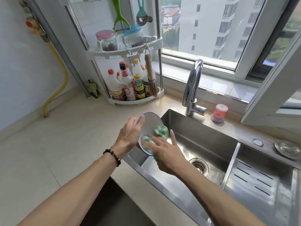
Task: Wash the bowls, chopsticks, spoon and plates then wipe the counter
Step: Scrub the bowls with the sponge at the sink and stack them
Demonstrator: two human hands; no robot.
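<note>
the left hand (130,132) clasps a tilted plate (149,126) over the sink's (203,144) left edge; the right hand (166,152), fingers spread, presses a soapy sponge (160,130) on it. rinsing, other dishes and the counter (57,152) wipe likely remain.

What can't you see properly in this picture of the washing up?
- Plate: its back is turned away, and the left hand covers its far edge.
- Green sponge: partly under the right hand.
- Bottle labels on the rack: too small to read.
- Bowls, chopsticks, spoon: none in view.
- Tap: no running water can be made out.
</note>
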